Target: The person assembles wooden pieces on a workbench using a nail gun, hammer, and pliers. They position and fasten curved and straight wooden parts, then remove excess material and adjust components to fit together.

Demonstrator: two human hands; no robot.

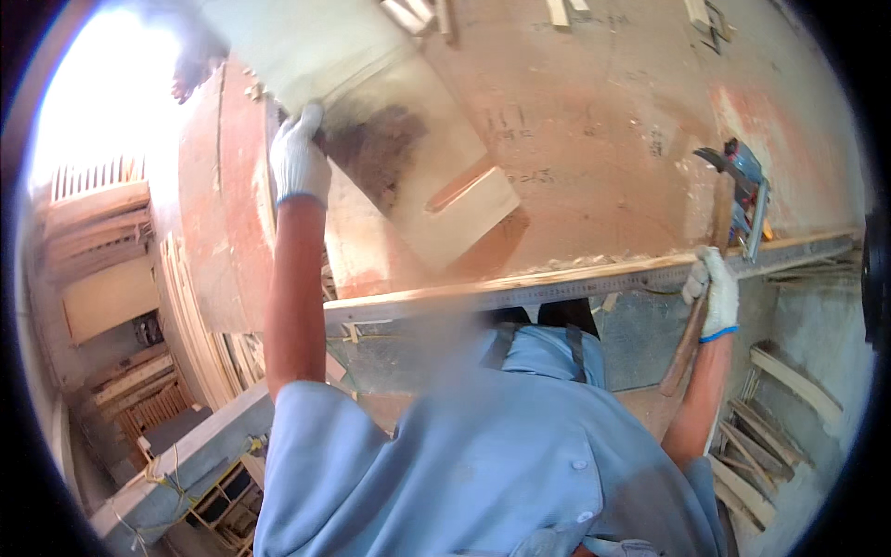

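My left hand [302, 156], in a white knit glove, is closed on the left edge of a long pale board [438, 130]. The board lies slanted over the worktable, with a dark stain and a slot near its near end. My right hand [715, 292], in a white glove with a blue cuff, is wrapped around the wooden handle of a hammer [694, 342]. The hammer's dark head points away from me, at the table's right. Just beside it rests a blue and red tool [748, 186], partly hidden by the hammer.
A long graduated metal rule [557, 293] runs along the near edge of the reddish worktable [594, 195]. Wood offcuts [557, 11] lie at the far side. Timber strips [190, 297] stand at left, scrap wood [752, 455] at lower right. Another person's hand [197, 70] is at upper left.
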